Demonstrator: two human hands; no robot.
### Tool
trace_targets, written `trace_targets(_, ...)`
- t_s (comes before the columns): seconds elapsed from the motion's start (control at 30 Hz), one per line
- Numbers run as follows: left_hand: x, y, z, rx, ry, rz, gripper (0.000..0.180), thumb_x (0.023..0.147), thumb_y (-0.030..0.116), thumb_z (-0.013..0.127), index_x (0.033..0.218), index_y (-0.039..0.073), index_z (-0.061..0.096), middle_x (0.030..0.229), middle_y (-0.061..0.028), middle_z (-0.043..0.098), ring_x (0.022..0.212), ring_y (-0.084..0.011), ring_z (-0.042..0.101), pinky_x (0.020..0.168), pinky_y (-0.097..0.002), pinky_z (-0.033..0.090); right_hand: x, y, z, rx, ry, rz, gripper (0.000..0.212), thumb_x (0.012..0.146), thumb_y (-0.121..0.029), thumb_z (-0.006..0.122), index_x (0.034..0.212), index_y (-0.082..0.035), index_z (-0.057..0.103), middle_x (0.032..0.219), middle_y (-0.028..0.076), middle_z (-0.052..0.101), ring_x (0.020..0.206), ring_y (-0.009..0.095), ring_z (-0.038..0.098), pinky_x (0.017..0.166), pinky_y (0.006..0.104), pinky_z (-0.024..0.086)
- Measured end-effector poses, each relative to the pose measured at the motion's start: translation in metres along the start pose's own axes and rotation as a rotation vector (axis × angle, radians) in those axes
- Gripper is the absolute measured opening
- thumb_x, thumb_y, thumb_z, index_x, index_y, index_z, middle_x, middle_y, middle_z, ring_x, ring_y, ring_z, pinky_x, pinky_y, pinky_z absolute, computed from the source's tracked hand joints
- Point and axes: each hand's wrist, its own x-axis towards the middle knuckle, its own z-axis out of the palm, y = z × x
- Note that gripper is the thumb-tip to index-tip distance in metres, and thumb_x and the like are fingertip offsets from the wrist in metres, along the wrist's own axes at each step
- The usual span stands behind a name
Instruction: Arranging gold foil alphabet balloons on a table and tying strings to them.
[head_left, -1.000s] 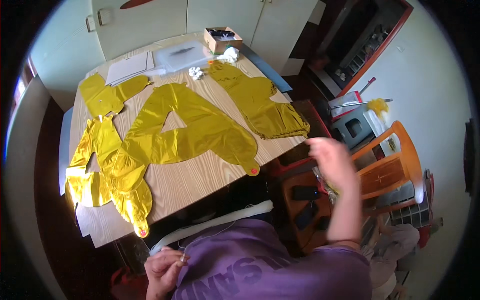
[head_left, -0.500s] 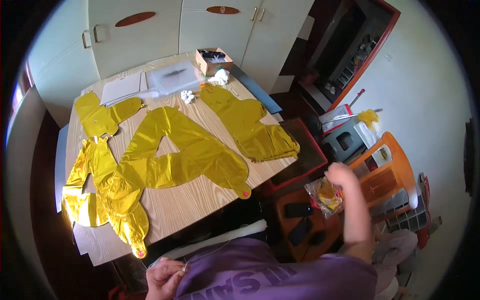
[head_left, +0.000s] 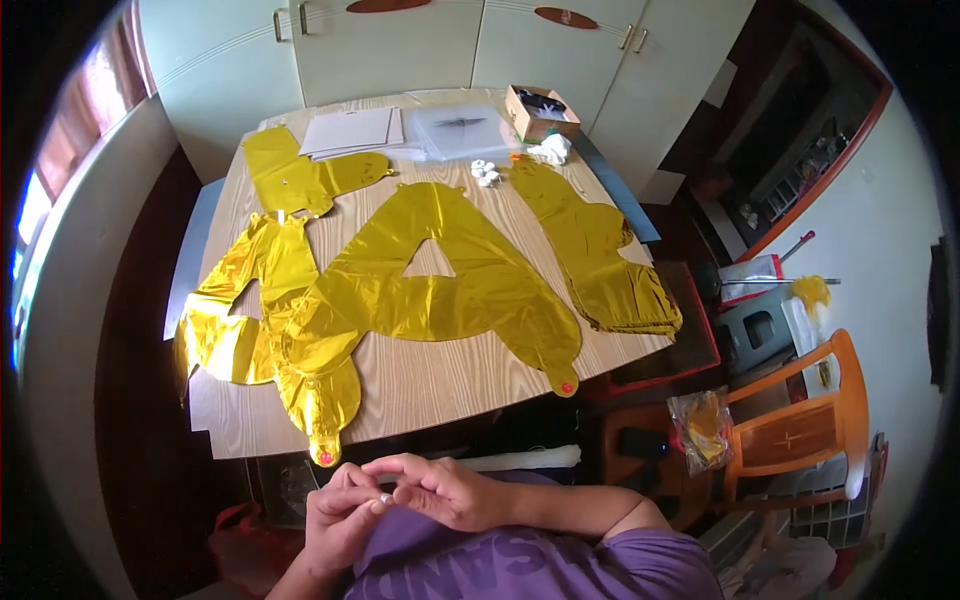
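Note:
My left hand (head_left: 342,515) is closed in front of my waist, thumb and finger pinching a small white thing (head_left: 387,499) too small to name. My right hand (head_left: 452,492) meets it there, its fingers bent and drawn together at the left fingertips; what it grips, if anything, is hidden. Just beyond the hands lies a long white roll (head_left: 540,458), partly covered. On the table (head_left: 420,395) ahead are flat gold foil balloons: a letter-A shape (head_left: 430,305) in the middle, folded ones (head_left: 325,345) at the left, and another folded balloon (head_left: 600,265) at the right.
Grey-white boards (head_left: 350,130), clear sheets (head_left: 460,128), a small cardboard box (head_left: 543,112) and white wads (head_left: 486,173) lie along the table's far side. At the right stand a wooden chair (head_left: 790,445), a clear bag with gold contents (head_left: 703,430) and a grey plastic stool (head_left: 755,330).
My right hand has left the clear bag at the right and come over to my left hand at the waist. The whole view has turned, shifting the table rightward.

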Motion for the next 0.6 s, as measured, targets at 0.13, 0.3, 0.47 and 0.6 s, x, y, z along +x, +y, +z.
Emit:
trace_targets(0.13, -0.007, -0.008, -0.002, -0.415, 0.001, -0.232, 0.009, 0.085, 0.005, 0.065, 0.087, -0.002, 0.07, 0.081, -0.0039, 0.054, 0.076, -0.0139, 0.048, 0.069, -0.0277, 0.038, 0.006, 0.003, -0.01, 0.019, 0.054, -0.023, 0.015, 0.096, -0.017, 0.058, 0.092, -0.003, 0.061, 0.079, 0.006, 0.061, 0.072, 0.013, 0.058, 0.066, 0.0274, 0.047)
trace_targets(0.3, 0.008, -0.009, 0.011, -0.557, 0.064, -0.103, 0.013, 0.088, 0.008, 0.061, 0.088, -0.002, 0.068, 0.08, -0.0028, 0.051, 0.073, -0.0132, 0.047, 0.067, -0.0278, 0.037, 0.006, 0.01, -0.003, -0.109, 0.06, -0.018, 0.012, 0.093, -0.013, 0.06, 0.09, -0.002, 0.06, 0.079, 0.008, 0.061, 0.074, 0.017, 0.06, 0.066, 0.0298, 0.047)
trace_targets(0.47, 0.015, -0.022, 0.006, 0.578, 0.176, 0.402, 0.014, 0.076, -0.003, 0.068, 0.087, 0.006, 0.07, 0.074, -0.0038, 0.051, 0.066, -0.0171, 0.049, 0.066, -0.0292, 0.039, -0.002, -0.016, -0.005, -0.277, -0.055, -0.221, 0.009, 0.09, -0.01, 0.058, 0.085, -0.002, 0.057, 0.077, 0.014, 0.057, 0.071, 0.033, 0.06, 0.063, 0.0386, 0.048)
trace_targets(0.6, 0.006, -0.023, 0.012, 0.497, -0.09, 0.498, 0.016, 0.074, -0.001, 0.072, 0.088, 0.007, 0.072, 0.073, -0.0049, 0.054, 0.065, -0.0194, 0.05, 0.061, -0.0311, 0.039, 0.019, -0.026, -0.039, -0.333, -0.116, -0.175, 0.01, 0.09, -0.013, 0.059, 0.087, -0.003, 0.059, 0.075, 0.013, 0.056, 0.07, 0.031, 0.06, 0.061, 0.0371, 0.048)
